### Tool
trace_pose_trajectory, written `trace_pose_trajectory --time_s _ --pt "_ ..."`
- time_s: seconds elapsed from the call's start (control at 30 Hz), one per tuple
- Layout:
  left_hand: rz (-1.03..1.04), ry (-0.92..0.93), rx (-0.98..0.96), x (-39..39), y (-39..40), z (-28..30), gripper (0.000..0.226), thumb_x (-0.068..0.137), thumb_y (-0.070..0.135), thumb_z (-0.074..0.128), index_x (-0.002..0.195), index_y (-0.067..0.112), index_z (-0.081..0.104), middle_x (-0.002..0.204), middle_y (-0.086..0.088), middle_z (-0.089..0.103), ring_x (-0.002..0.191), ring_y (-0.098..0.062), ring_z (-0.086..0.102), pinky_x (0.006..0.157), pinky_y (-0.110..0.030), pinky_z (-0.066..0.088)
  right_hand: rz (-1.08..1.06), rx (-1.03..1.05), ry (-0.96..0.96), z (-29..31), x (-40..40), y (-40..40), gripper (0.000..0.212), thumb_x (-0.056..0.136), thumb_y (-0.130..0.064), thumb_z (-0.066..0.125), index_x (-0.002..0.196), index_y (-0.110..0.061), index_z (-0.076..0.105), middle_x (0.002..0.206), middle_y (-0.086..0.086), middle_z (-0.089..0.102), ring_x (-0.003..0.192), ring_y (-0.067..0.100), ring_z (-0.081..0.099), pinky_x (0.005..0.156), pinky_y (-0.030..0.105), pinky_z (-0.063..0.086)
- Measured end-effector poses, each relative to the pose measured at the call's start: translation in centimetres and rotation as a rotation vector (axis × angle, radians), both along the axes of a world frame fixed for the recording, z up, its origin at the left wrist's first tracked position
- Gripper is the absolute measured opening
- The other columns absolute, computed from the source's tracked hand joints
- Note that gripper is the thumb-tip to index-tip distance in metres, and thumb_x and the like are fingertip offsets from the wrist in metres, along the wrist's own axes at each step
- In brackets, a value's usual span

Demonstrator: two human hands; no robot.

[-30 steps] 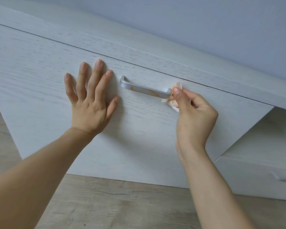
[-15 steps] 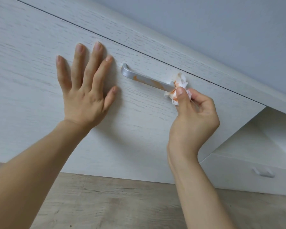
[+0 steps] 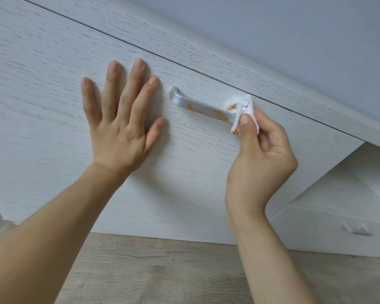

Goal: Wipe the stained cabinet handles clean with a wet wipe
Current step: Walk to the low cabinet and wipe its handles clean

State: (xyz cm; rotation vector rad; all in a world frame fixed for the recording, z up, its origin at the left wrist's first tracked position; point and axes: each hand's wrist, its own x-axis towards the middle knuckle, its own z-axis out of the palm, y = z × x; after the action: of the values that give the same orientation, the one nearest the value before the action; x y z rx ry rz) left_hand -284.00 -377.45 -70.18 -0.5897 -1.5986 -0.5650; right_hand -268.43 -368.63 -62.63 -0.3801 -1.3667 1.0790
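Observation:
A silver bar handle (image 3: 198,105) with orange smears along its front sits on the white wood-grain drawer front (image 3: 53,84). My right hand (image 3: 261,156) pinches a crumpled white wet wipe (image 3: 245,110), marked with orange, against the handle's right end, which the wipe hides. My left hand (image 3: 121,115) lies flat on the drawer front just left of the handle, fingers spread, holding nothing.
A lower white drawer with a small clean silver handle (image 3: 358,230) sits at the bottom right, under an open recess (image 3: 360,172). Pale wood floor (image 3: 162,270) runs below the cabinet. A grey-blue wall (image 3: 294,29) rises behind the cabinet top.
My right hand has stayed at the handle's right end, working the wipe around it; the wipe now shows more white and spreads higher. My left hand remains flat on the drawer front.

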Motion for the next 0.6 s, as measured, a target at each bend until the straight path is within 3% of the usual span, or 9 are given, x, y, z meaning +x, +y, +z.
trace_pose_trajectory --time_s 0.1,0.17,0.23,0.33,0.43,0.53,0.6 --pt "0.013 0.014 0.003 -0.1 0.1 0.0 0.057 0.100 0.045 0.027 0.148 0.014 0.024 0.150 -0.011 0.028 0.143 -0.034 0.012 0.116 -0.043 -0.007 -0.010 0.014 -0.029 -0.4 -0.3 0.1 0.005 0.087 -0.014 0.065 0.086 -0.017 0.069 0.103 0.010 0.068 0.098 0.014 0.064 0.081 0.017 0.050" --pt "0.014 0.009 0.012 -0.1 0.1 0.0 0.057 0.100 0.045 0.026 0.148 0.014 0.024 0.150 -0.010 0.027 0.146 -0.030 0.005 0.116 -0.043 -0.008 -0.010 0.026 -0.029 -0.6 -0.4 -0.2 0.018 0.091 -0.022 0.057 0.088 -0.011 0.070 0.094 0.004 0.068 0.089 0.007 0.063 0.078 0.017 0.049" --pt "0.013 0.001 0.017 0.0 0.0 0.1 0.057 0.101 0.045 0.026 0.148 0.014 0.024 0.151 -0.009 0.025 0.148 -0.022 -0.002 0.116 -0.043 -0.009 0.019 0.021 -0.021 -0.5 -0.4 -0.3 0.021 0.095 -0.020 0.052 0.092 -0.009 0.070 0.084 -0.002 0.070 0.083 0.003 0.065 0.081 0.027 0.055" --pt "0.012 0.013 0.010 0.0 0.1 0.1 0.056 0.101 0.044 0.027 0.147 0.013 0.026 0.149 -0.011 0.028 0.141 -0.036 0.013 0.116 -0.043 -0.008 0.097 -0.046 -0.037 -0.1 -0.3 0.2 0.012 0.091 -0.011 0.059 0.089 -0.017 0.068 0.085 -0.007 0.070 0.088 0.006 0.066 0.087 0.038 0.055" --pt "0.009 0.017 0.016 0.0 0.1 0.1 0.055 0.101 0.044 0.028 0.146 0.013 0.027 0.149 -0.011 0.028 0.137 -0.038 0.014 0.116 -0.043 -0.008 0.206 -0.122 -0.089 0.5 -0.2 1.0 0.013 0.089 -0.013 0.062 0.097 -0.021 0.067 0.095 -0.008 0.069 0.095 0.004 0.065 0.091 0.031 0.052" --pt "0.009 0.013 0.023 0.0 0.1 0.1 0.055 0.101 0.044 0.029 0.146 0.012 0.028 0.149 -0.012 0.030 0.137 -0.038 0.014 0.116 -0.043 -0.008 0.199 -0.059 -0.173 0.5 -0.1 0.9 0.011 0.090 -0.017 0.062 0.098 -0.021 0.067 0.091 -0.008 0.069 0.087 0.000 0.063 0.079 0.017 0.049" --pt "0.016 0.015 0.018 0.1 0.1 0.1 0.055 0.101 0.043 0.029 0.146 0.012 0.028 0.149 -0.013 0.030 0.136 -0.039 0.015 0.116 -0.043 -0.008 0.134 0.005 -0.236 0.2 -0.2 0.4 0.009 0.091 -0.021 0.060 0.097 -0.024 0.065 0.095 -0.001 0.068 0.085 0.006 0.062 0.079 0.024 0.050"
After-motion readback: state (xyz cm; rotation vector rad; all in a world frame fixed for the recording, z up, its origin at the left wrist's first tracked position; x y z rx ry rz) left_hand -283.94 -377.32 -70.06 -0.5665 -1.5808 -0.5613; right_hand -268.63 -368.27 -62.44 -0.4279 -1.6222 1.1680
